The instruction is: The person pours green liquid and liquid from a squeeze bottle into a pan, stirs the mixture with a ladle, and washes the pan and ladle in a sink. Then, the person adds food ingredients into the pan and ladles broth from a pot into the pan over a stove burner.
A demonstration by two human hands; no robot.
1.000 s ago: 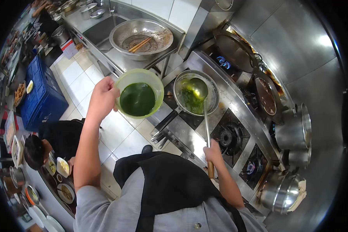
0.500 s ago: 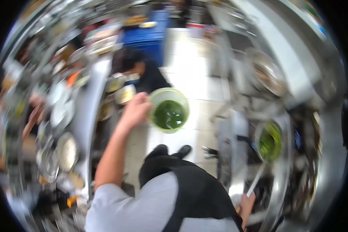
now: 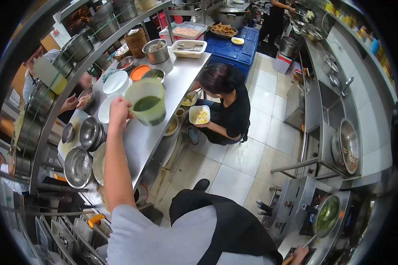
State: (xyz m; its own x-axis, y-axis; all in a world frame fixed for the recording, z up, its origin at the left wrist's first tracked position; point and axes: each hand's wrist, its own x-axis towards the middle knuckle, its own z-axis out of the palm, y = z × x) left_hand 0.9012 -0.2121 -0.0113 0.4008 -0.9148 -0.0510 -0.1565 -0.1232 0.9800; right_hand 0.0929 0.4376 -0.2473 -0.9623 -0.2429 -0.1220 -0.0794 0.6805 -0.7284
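Note:
My left hand (image 3: pixel 119 113) is closed round the handle of a translucent greenish plastic pitcher (image 3: pixel 157 93). Dark green liquid sits in its lower part, and the pitcher hangs in the air over the edge of the steel counter. At the lower right, my right hand (image 3: pixel 300 255) is closed on a long-handled cooking utensil (image 3: pixel 313 240) with a metal shaft and wooden end. Its shaft runs to a pan (image 3: pixel 315 223) on the stove holding green food (image 3: pixel 328 213). The utensil's head cannot be made out.
Bowls, pots and plates crowd the steel counter (image 3: pixel 139 145) at left. A person (image 3: pixel 234 104) crouches in the aisle, holding a white container (image 3: pixel 200 115) of yellow food. Blue bins (image 3: pixel 236 46) stand behind. A wide metal wok (image 3: pixel 349 145) rests by the right wall.
The view has swung left and sharpened. My left hand and the pitcher have gone from over the aisle to over the counter's edge. My right hand still grips the utensil by the pan.

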